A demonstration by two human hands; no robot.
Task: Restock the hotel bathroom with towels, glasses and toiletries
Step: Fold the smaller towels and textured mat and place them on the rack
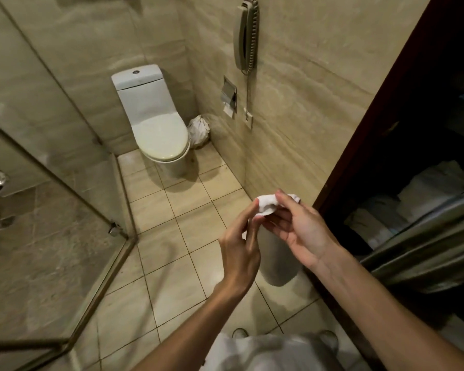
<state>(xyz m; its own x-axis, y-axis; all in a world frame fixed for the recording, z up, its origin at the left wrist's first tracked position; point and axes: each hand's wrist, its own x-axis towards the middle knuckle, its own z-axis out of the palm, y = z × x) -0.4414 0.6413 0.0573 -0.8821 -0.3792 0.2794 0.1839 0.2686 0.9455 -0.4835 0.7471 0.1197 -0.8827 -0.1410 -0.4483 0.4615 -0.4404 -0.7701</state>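
A small crumpled white wad of tissue or cloth (267, 206) is held in the air between both hands, above the tiled floor. My left hand (239, 243) pinches its lower left edge with the fingertips. My right hand (299, 226) curls thumb and fingers round its right side. A recessed toilet-paper holder (228, 96) with a hanging sheet sits in the right wall. Folded white towels (423, 195) lie on a shelf behind the dark door frame at the right.
A white toilet (156, 124) with its lid down stands at the back, a white-lined bin (198, 131) beside it. A wall phone (246, 36) hangs above the holder. A glass shower enclosure (51, 183) fills the left. A dark door frame (386, 124) bounds the right.
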